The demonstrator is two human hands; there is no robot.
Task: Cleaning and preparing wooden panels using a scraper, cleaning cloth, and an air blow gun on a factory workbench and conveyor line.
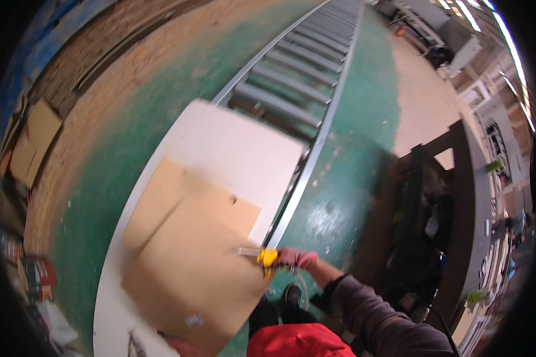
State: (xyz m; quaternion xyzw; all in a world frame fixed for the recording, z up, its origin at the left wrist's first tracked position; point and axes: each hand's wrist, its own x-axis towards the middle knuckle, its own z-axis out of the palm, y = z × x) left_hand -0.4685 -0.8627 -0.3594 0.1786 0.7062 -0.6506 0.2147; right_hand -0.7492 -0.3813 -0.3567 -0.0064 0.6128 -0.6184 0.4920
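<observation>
My right hand (296, 258), in a pinkish-red glove, is closed around a yellow air stapler (267, 257) with a pale straight bar pointing left. A thin pale hose hangs below it. The tool is at the right edge of a brown cardboard sheet (208, 250), which has a crease or overlapping flap on its left. Under the cardboard is a large white panel (238, 134) with rounded corners. At the bottom edge, my left hand (180, 345) shows only as a blurred reddish patch by the cardboard; its fingers cannot be made out.
A grey roller conveyor (298, 74) runs away from the panel's far end over a green floor (363, 119). To the right stands a dark workbench frame (461, 178). Folded cardboard (36, 143) and other clutter lie along the left side.
</observation>
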